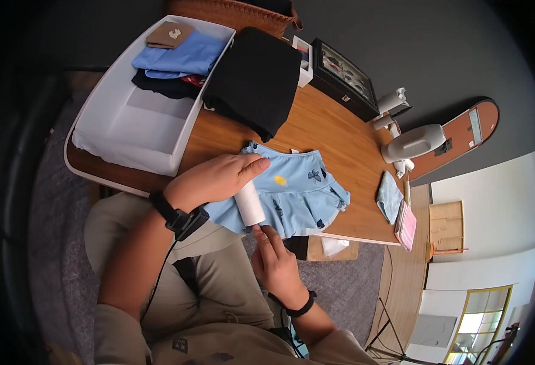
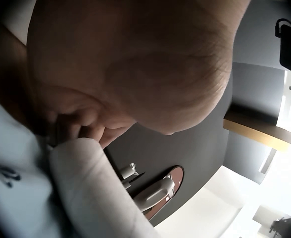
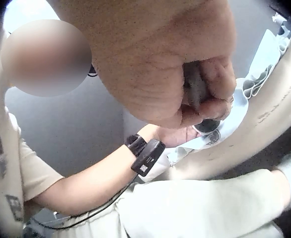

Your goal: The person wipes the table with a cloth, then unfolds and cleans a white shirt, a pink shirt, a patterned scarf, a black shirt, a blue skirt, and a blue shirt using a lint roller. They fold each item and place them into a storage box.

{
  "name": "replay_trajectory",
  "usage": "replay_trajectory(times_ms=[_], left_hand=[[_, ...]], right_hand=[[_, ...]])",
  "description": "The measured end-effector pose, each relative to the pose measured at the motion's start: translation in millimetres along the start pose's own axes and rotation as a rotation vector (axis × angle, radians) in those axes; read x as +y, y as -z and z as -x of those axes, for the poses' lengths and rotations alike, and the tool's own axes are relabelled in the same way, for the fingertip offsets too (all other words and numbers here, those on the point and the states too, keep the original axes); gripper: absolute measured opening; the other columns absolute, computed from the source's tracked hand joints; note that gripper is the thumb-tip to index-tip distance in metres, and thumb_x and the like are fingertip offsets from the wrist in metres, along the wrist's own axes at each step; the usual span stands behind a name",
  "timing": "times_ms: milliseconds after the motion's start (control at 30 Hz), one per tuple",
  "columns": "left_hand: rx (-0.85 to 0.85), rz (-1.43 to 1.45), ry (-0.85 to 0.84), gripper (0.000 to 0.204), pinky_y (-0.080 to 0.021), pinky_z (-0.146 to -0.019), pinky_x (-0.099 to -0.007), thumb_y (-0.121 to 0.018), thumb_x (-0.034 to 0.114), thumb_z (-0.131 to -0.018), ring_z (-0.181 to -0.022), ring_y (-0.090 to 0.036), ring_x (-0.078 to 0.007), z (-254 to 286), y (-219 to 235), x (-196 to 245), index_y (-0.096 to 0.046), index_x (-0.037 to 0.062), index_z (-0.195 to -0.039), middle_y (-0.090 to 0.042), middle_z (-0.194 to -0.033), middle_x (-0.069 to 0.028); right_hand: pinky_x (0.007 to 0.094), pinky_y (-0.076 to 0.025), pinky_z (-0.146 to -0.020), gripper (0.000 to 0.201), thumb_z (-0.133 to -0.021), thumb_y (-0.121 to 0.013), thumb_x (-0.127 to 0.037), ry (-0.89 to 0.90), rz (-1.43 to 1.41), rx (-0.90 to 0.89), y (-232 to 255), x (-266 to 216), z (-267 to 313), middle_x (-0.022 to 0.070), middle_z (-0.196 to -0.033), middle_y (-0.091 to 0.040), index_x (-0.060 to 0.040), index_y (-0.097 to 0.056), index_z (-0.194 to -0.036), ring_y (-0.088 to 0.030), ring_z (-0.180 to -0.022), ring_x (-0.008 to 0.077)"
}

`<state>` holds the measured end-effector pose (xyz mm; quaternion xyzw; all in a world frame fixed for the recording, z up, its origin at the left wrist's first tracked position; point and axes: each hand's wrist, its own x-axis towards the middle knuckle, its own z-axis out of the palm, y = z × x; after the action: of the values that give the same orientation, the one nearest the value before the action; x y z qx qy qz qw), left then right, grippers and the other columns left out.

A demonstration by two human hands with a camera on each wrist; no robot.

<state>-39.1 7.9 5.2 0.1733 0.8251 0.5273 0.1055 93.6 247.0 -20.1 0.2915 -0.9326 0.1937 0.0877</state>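
Note:
A sleeveless light blue dress [image 1: 304, 182] with dark prints and a yellow spot lies spread at the table's near edge. On it rests the white roll of a lint roller [image 1: 250, 204]. My right hand [image 1: 277, 264] grips the roller's grey handle, which shows between the curled fingers in the right wrist view. At the roll's far end is my left hand [image 1: 218, 176], back up and thumb stretched across the dress. Its fingers are mostly hidden under it; the left wrist view shows them bent right by the roll [image 2: 93, 183], and I cannot tell what they hold.
A white bin [image 1: 127, 121] with folded clothes stands at the left, beside a folded black garment [image 1: 255, 79]. Behind are a framed box [image 1: 346, 73], a white bottle [image 1: 413, 143] and an oval mirror [image 1: 483, 125]. Folded cloths [image 1: 389, 198] lie at the right edge.

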Motion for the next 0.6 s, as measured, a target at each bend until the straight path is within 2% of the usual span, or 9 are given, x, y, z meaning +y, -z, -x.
replay_trajectory(times_ms=[67,133,233,267,333,433,500,533,600], left_hand=[[-0.075,-0.013,0.053,0.084,-0.046,-0.115,-0.0417,-0.034,0.068,-0.113,-0.136,-0.062,-0.0431,-4.8,5.1,5.7,-0.061,-0.0038,-0.146,-0.068,-0.141,-0.0269],[-0.088,0.006,0.083,0.088,-0.046,-0.115,-0.0417,-0.033,0.071,-0.112,-0.136,-0.061,-0.0431,-6.2,7.9,7.2,-0.062,-0.0048,-0.145,-0.068,-0.141,-0.0282],[-0.141,0.049,0.165,0.095,-0.045,-0.115,-0.0412,-0.032,0.077,-0.109,-0.135,-0.062,-0.0422,-9.8,12.0,0.9,-0.063,-0.0074,-0.141,-0.067,-0.14,-0.0316],[-0.145,0.031,0.192,0.096,-0.045,-0.115,-0.0408,-0.032,0.077,-0.109,-0.135,-0.062,-0.0418,-8.4,14.4,2.9,-0.064,-0.008,-0.14,-0.067,-0.14,-0.0318],[-0.14,0.015,0.224,0.097,-0.045,-0.115,-0.0405,-0.031,0.077,-0.109,-0.134,-0.063,-0.0413,-2.4,20.2,9.4,-0.065,-0.0086,-0.138,-0.067,-0.139,-0.0319],[-0.154,0.035,0.23,0.092,-0.046,-0.114,-0.0416,-0.035,0.074,-0.11,-0.134,-0.062,-0.0423,3.3,23.3,17.0,-0.065,-0.0076,-0.14,-0.068,-0.138,-0.031],[-0.166,-0.012,0.102,0.072,-0.048,-0.112,-0.0432,-0.049,0.058,-0.113,-0.132,-0.063,-0.0425,-0.4,18.1,6.1,-0.061,-0.0064,-0.143,-0.066,-0.141,-0.0286],[-0.164,-0.009,0.1,0.072,-0.048,-0.112,-0.0432,-0.049,0.058,-0.113,-0.132,-0.063,-0.0425,-1.9,13.9,-3.3,-0.061,-0.0064,-0.143,-0.066,-0.141,-0.0286],[0.018,-0.197,-0.152,0.054,-0.05,-0.11,-0.0449,-0.06,0.037,-0.111,-0.131,-0.063,-0.043,-3.1,4.5,-22.6,-0.058,-0.0051,-0.146,-0.061,-0.147,-0.0256]], right_hand=[[0.042,-0.065,-0.07,0.062,-0.088,-0.074,-0.002,0.022,0.004,-0.003,0.2,-2.0,0.9,0.0241,-0.133,-0.066,0.0044,-0.059,-0.148,-0.077,-0.089,0.037],[0.0401,-0.065,-0.069,0.063,-0.087,-0.075,-0.004,0.162,-0.005,-0.04,-0.1,-7.2,0.7,0.0241,-0.134,-0.067,0.0046,-0.059,-0.148,-0.077,-0.09,0.0341],[0.0381,-0.065,-0.069,0.061,-0.088,-0.076,-0.006,0.249,-0.06,-0.099,0.8,-16.4,0.3,0.0243,-0.135,-0.067,0.0042,-0.061,-0.146,-0.078,-0.091,0.0312],[0.0359,-0.064,-0.066,0.058,-0.088,-0.076,-0.006,0.257,-0.043,-0.099,2.8,-17.2,-0.1,0.0214,-0.133,-0.068,0.0022,-0.063,-0.145,-0.077,-0.09,0.028],[0.0359,-0.064,-0.066,0.056,-0.087,-0.077,-0.005,0.237,-0.074,-0.141,22.1,-15.9,-2.8,0.0187,-0.131,-0.07,0.0007,-0.066,-0.141,-0.077,-0.088,0.0275],[0.0376,-0.062,-0.065,0.05,-0.085,-0.076,-0.002,0.182,-0.12,-0.17,55.4,0.0,0.7,0.0149,-0.124,-0.073,-0.0022,-0.069,-0.134,-0.076,-0.084,0.026],[0.0415,-0.062,-0.072,0.06,-0.083,-0.078,-0.003,-0.023,-0.143,-0.205,81.1,20.0,5.2,0.0174,-0.12,-0.072,-0.0023,-0.064,-0.142,-0.075,-0.089,0.0293],[0.0438,-0.061,-0.075,0.06,-0.084,-0.077,-0.001,-0.062,-0.092,-0.124,89.1,32.2,5.1,0.0186,-0.116,-0.072,-0.0014,-0.063,-0.142,-0.074,-0.088,0.0325],[0.0458,-0.059,-0.079,0.057,-0.087,-0.075,0.0,-0.17,-0.039,0.025,96.3,62.1,0.7,0.0211,-0.108,-0.072,0.0009,-0.061,-0.142,-0.072,-0.088,0.0369]])
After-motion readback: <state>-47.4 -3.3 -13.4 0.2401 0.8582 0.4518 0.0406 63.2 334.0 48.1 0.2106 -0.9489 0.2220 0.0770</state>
